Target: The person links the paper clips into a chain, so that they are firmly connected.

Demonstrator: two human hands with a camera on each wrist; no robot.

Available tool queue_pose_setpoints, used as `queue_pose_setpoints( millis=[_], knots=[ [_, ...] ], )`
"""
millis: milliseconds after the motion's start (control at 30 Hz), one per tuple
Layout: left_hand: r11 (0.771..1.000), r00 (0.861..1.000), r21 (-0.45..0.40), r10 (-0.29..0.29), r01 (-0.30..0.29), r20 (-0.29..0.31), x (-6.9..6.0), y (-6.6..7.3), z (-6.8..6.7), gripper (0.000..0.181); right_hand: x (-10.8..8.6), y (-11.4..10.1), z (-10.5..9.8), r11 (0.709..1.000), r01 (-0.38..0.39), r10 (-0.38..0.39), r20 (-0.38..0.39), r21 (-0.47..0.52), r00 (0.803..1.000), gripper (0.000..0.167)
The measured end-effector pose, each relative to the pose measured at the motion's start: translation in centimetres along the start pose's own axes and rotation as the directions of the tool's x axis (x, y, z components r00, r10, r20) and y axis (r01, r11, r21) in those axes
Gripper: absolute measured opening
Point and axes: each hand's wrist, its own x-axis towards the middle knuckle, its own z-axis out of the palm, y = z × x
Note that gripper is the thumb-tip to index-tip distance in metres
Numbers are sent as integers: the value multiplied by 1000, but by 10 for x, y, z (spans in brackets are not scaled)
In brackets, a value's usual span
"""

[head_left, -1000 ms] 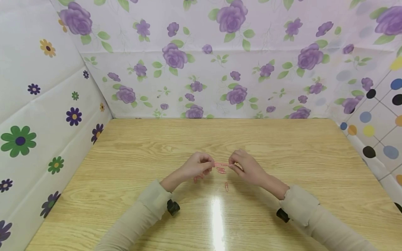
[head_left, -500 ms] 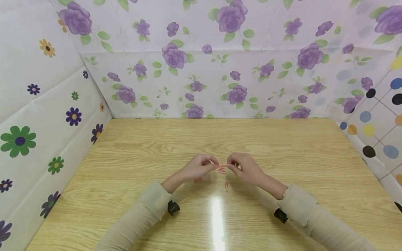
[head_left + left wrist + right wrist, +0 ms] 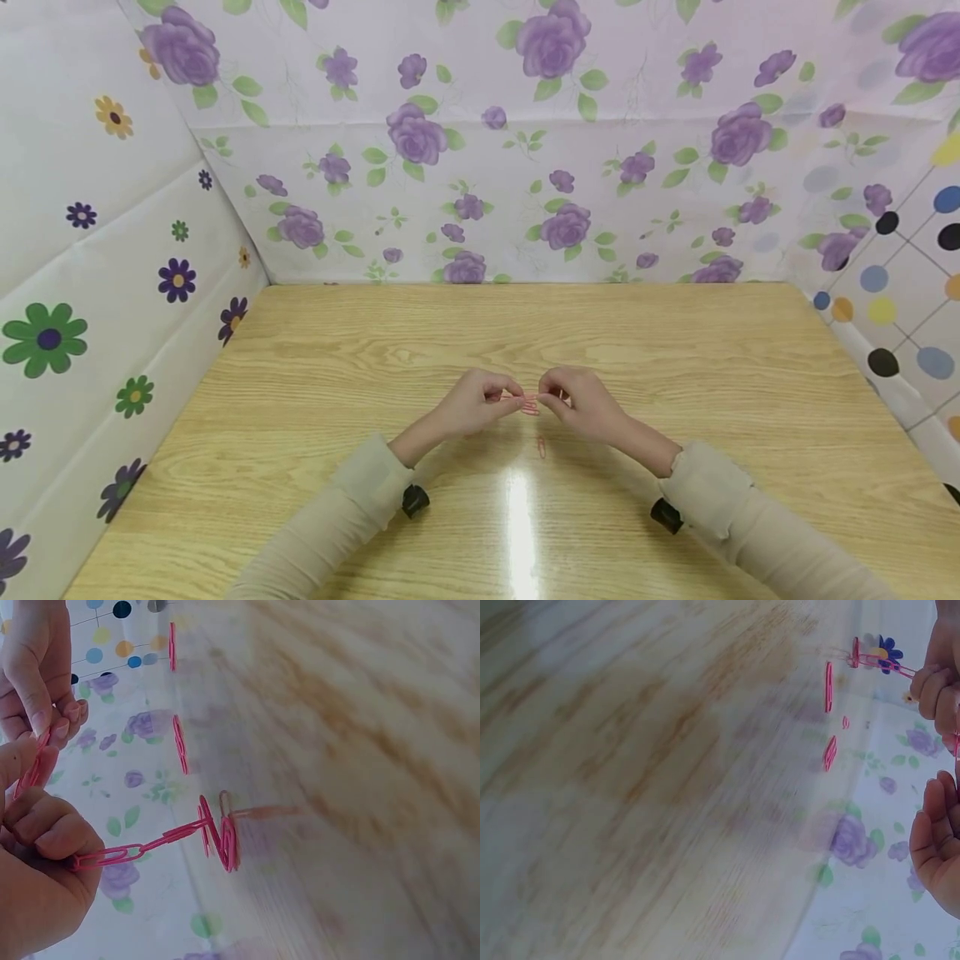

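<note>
Side by side above the table, my left hand (image 3: 476,406) and right hand (image 3: 588,406) nearly meet at the fingertips. Between them is a pink paper clip (image 3: 27,776), pinched from both sides; whether it is one clip or two joined is hard to tell. From the left hand's curled fingers a chain of pink paper clips (image 3: 157,841) hangs down to the tabletop, where its end lies bunched. In the head view the left hand mostly covers this chain. A few loose pink paper clips (image 3: 530,408) lie just beneath the hands, and a single paper clip (image 3: 542,447) lies nearer me.
The wood-grain table (image 3: 360,333) has a bright glare streak in front. A flowered cloth (image 3: 480,167) stands behind it, with patterned sheets at both sides. Black wrist cameras (image 3: 415,501) sit under the beige sleeves (image 3: 330,521).
My hands have come closer together: the left moved slightly right, the right slightly left. The pinched clip, stretched between them a second ago, now shows less. The loose clips have not moved.
</note>
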Motion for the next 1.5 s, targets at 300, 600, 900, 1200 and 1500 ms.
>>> queue_pose_setpoints(
  millis=[300,600,900,1200,1500],
  knots=[
    [994,997,75,80,-78,-19,-1,-2,1,13,-2,0,1,998,-55,53,44,31,998,10],
    [995,998,84,55,-52,-33,-5,-4,-4,13,-12,7,1,992,-122,124,192,-22,974,7],
    [997,998,71,22,-19,-52,-7,-1,-6,15,-26,7,8,989,-128,146,311,-78,939,13],
    [999,999,49,-19,21,-38,-6,-1,-6,17,-34,8,15,991,-58,98,345,-123,934,31],
    [999,999,49,9,-7,-44,-6,-2,-6,15,-31,6,21,982,-28,85,309,-186,947,33]
  ],
)
